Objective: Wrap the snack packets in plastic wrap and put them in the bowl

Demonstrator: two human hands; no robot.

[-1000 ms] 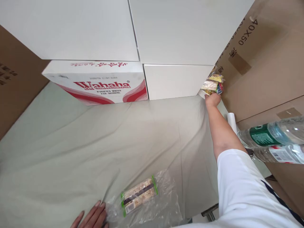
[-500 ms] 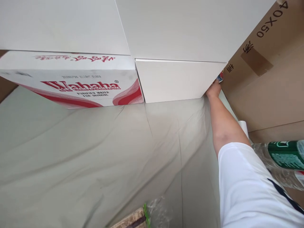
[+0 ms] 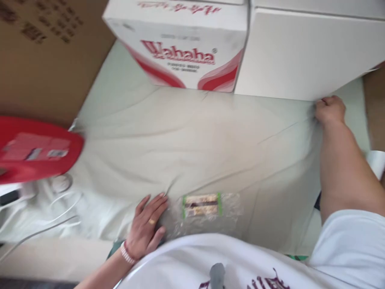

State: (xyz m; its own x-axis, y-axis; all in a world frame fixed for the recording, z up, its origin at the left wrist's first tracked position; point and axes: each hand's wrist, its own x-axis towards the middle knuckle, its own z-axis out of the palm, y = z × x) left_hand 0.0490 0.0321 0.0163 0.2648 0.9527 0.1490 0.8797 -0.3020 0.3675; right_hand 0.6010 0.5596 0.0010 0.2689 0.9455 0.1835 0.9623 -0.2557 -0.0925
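Observation:
My left hand (image 3: 147, 224) lies flat with its fingers stretched out on the pale green cloth (image 3: 168, 140), close in front of my body. Just right of it is a clear plastic pack with green ends (image 3: 201, 204), brown and cream inside. At the far right my right hand (image 3: 331, 110) is closed with curled fingers, low against the cloth by the bottom corner of a white box (image 3: 288, 56). What it holds, if anything, is blurred and hidden. Left of that box stands a white and red Wahaha water carton (image 3: 189, 52).
A large brown carton (image 3: 54, 52) stands at the far left, with a red fan-shaped thing (image 3: 39, 148) before it. White cables (image 3: 64, 204) and a round white piece (image 3: 61, 182) lie below. At the right edge are another brown carton (image 3: 374, 104) and a white roll (image 3: 375, 160).
The view has swung left and down. My left hand has come into view on the cloth. My right hand has come nearer from beside the white box to its front corner; the small colourful thing there is out of sight.

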